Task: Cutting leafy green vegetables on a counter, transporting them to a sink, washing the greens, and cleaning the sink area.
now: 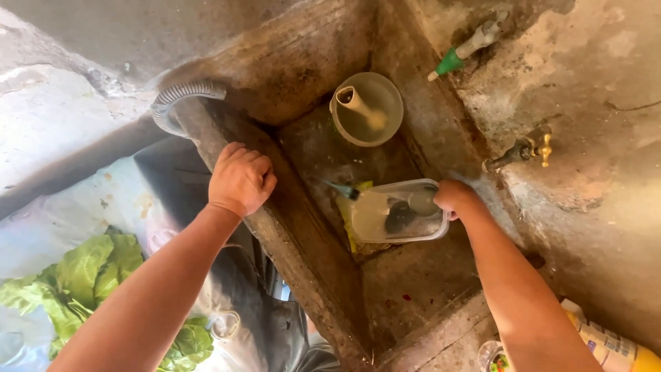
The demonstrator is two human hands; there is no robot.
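Note:
My left hand (240, 179) rests as a closed fist on the rough rim of a concrete sink (275, 234), holding nothing. My right hand (454, 199) reaches down into the basin and grips the edge of a clear rectangular plastic container (396, 213). The container holds cloudy water, a dark scrubber and a pale round object. Under its left end lies a yellow sponge or cloth (348, 213) with a small brush beside it.
A round translucent bucket (367, 109) with a pale scoop stands at the basin's far end. Two taps, one with a green tip (463, 52) and one brass (527, 148), stick out of the right wall. A ribbed grey hose (184, 95) curves at left. Green leaves (89, 275) lie lower left.

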